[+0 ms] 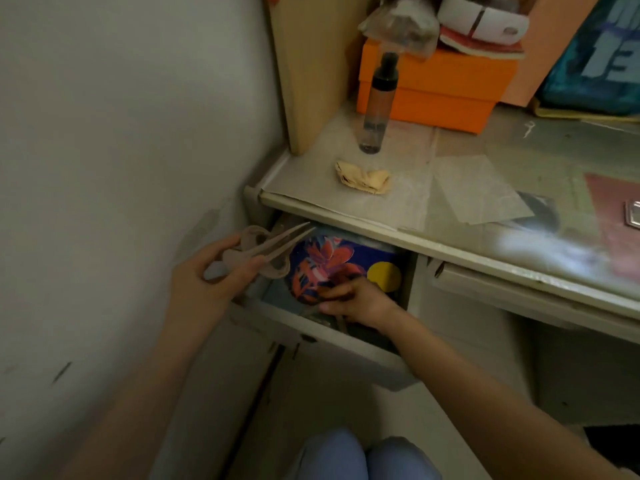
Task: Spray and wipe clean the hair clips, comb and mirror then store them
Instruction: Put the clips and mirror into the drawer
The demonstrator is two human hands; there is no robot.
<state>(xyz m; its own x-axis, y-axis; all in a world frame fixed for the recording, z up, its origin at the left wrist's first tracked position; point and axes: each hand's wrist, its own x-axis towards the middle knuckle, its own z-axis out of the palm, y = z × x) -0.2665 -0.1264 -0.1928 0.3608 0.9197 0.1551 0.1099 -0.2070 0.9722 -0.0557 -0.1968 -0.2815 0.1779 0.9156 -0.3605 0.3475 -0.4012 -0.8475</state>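
My left hand (211, 271) grips pale beige hair clips (270, 247) with long pointed prongs, held just left of an open desk drawer (332, 337). My right hand (356, 299) reaches into the drawer, its fingers curled on a dark item that I cannot identify, on top of a blue box with red flowers and a yellow circle (343, 261). On the desk top stand a clear spray bottle with a black cap (379, 105) and, in front of it, a crumpled yellow cloth (363, 180).
A grey wall runs along the left. An orange box (443, 88) with clutter on it sits behind the bottle. Papers (481, 192) lie under the desk's glass top (540, 161). A closed drawer (519, 292) is to the right. My knees (363, 455) are below.
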